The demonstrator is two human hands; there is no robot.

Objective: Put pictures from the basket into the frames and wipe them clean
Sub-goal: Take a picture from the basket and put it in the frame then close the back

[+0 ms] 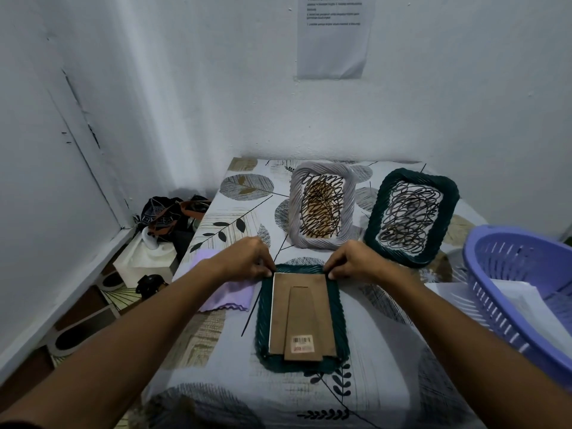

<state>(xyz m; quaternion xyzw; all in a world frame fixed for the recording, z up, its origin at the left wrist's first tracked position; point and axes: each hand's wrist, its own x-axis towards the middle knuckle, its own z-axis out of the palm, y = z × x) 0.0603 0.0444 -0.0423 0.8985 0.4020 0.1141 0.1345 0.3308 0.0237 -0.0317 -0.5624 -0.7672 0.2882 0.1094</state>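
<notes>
A dark green frame (339, 329) lies face down in the middle of the table, its brown backing board (280, 317) with a barcode sticker on top. My left hand (247, 261) pinches the board's far left corner and my right hand (353, 263) pinches its far right corner. Behind them lie a grey-white frame (295, 212) and a second dark green frame (448, 218), each with a scribbled picture inside. A purple basket (483, 264) at the right holds white sheets (532, 308). A lilac cloth (229, 297) lies partly under my left wrist.
The table carries a leaf-patterned cloth (387, 351) and stands against a white wall with a taped paper notice (332, 35). To the left, on the floor, are a white box (139, 261), dark bags (167, 215) and small dark objects.
</notes>
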